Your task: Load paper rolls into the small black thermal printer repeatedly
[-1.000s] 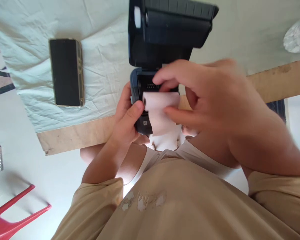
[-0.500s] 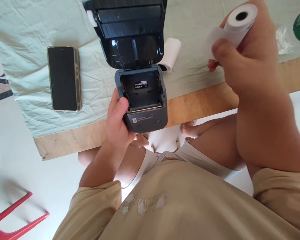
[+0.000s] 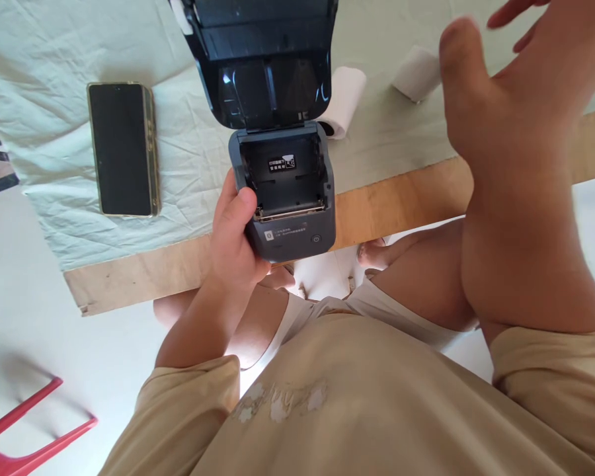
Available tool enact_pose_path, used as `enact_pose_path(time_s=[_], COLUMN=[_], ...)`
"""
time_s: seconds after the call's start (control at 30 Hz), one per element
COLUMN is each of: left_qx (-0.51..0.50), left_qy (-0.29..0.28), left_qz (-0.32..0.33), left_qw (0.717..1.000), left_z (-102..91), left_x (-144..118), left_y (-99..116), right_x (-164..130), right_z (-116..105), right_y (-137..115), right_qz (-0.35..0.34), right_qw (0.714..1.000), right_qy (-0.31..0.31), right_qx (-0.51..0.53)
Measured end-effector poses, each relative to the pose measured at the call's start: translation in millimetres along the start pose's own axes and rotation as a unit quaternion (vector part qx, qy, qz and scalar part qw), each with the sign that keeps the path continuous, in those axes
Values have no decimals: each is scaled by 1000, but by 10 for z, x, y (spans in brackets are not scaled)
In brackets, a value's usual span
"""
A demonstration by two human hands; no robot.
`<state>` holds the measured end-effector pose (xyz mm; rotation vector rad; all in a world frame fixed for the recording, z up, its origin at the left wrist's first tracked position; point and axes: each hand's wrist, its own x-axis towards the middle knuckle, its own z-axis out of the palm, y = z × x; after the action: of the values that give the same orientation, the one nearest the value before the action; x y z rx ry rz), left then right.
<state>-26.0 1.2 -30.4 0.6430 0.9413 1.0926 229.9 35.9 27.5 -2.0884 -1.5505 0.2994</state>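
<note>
A: Label printer (image 3: pixel 283 192), dark grey, lid (image 3: pixel 260 59) swung fully up and back; paper bay bare, a small black sticker on its floor. Location?

B: At the near edge of the wooden table (image 3: pixel 401 198), its front overhanging toward the person's lap, its back on the pale green cloth (image 3: pixel 188 152).

A: Left hand (image 3: pixel 233 244)?

B: Fingers clenched around the printer's left side, thumb lying on the top edge beside the bay, the rest wrapped underneath.

A: Right hand (image 3: pixel 506 112)?

B: Raised above the table's right part, fingers spread and released, holding nothing. Fingertips run out of the top of the view.

A: Paper rolls?

B: Two, both white. First paper roll (image 3: pixel 344 99) lies on the cloth just right of the open lid, touching or nearly touching the printer's back corner; which, I cannot tell. Second paper roll (image 3: pixel 416 73) lies further right on the cloth, just beside the right hand's thumb, apart from it.

A: Other items?

B: Phone (image 3: pixel 122 149), screen dark, gold-edged case, flat on the cloth well left of the printer. Red stool (image 3: pixel 24 443) on the floor at lower left. Person wears a beige shirt (image 3: pixel 327 403).
</note>
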Motion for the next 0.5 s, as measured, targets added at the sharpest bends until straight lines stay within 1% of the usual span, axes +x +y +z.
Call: enact_pose_path(time_s=[0.03, 0.07, 0.1, 0.13, 0.2, 0.27, 0.37, 0.5], left_qx=[-8, -13, -18, -23, -34, -41, -35, -7], left_qy=[-1, -2, -2, -2, -1, -8, -9, -4], left_qz=[10, 13, 15, 10, 12, 15, 15, 5], left_qw=[1000, 1000, 1000, 1000, 999, 999, 999, 1000], left_z=[7, 10, 7, -1, -25, -54, -79, -64], left_x=[2, 4, 4, 4, -2, -11, -19, -20], left_y=[-10, -19, -27, -32, -36, -36, -39, -27], right_x=[-24, -41, -50, -50, -32, -9, 0, -29], right_z=[1, 25, 74, 144, 314, 463, 552, 462], right_y=[-117, -230, -330, -411, -509, -539, -532, -517], right_qz=[13, 5, -17, -31, -26, -5, 12, -1], right_qw=[1000, 997, 991, 986, 978, 970, 965, 961], right_qy=[-16, -48, -90, -121, -167, -205, -221, -231], right_qx=[-22, -57, -97, -107, -122, -132, -138, -149])
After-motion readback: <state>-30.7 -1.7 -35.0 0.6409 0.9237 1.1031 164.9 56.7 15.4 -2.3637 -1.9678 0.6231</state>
